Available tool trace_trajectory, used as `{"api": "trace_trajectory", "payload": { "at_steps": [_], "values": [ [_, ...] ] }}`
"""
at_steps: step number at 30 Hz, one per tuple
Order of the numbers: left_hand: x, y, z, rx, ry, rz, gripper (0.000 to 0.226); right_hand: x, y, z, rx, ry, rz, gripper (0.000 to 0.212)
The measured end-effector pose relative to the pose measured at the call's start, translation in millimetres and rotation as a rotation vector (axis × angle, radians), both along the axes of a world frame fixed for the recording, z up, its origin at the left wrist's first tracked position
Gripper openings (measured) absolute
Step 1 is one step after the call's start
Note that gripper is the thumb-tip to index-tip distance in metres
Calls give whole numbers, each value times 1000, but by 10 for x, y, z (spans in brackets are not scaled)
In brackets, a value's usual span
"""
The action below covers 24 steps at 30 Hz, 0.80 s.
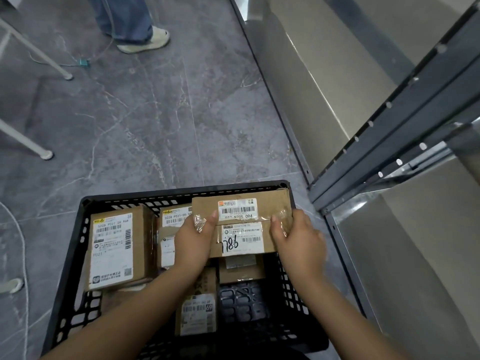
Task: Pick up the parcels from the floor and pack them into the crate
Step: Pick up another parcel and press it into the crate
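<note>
A black plastic crate (pixel 78 245) with perforated walls stands on the grey floor in front of me. Several brown cardboard parcels with white labels lie inside it. The biggest parcel (pixel 117 250) fills the crate's left side. Another parcel (pixel 197 315) lies near the front middle. My left hand (pixel 193 242) and my right hand (pixel 298 242) grip the two sides of a taped parcel marked "786" (pixel 241 222), held over the crate's far right corner on top of other parcels.
A grey metal shelving frame (pixel 389 141) rises close on the right of the crate. Another person's leg and pale shoe (pixel 145 40) stand at the far end of the floor. White table legs (pixel 46 153) and a cable (pixel 23 255) are on the left.
</note>
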<state>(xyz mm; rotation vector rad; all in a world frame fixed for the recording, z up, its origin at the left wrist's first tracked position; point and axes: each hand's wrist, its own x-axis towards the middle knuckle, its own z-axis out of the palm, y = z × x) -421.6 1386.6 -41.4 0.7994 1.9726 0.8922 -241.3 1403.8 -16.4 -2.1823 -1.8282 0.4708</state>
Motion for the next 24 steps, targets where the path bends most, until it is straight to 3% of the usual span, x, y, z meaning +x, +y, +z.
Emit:
{"api": "trace_trajectory", "payload": {
  "at_steps": [4,7,12,15,20,24],
  "values": [
    [18,13,-87,-3,55,38,61,-16,15,-112,9,-92,2,42],
    [49,-4,-93,8,118,23,56,-37,-5,-186,88,-101,-13,50],
    [83,-5,-40,5,510,-109,59,-43,0,-214,143,-133,-12,55],
    [110,7,-87,-54,544,-142,62,-2,91,-281,64,-119,63,67],
    [204,61,-203,-56,470,-196,66,149,241,-413,-35,-299,237,76],
    [153,-14,-358,-170,525,-292,71,120,205,-489,6,-468,385,64]
  ]
}}
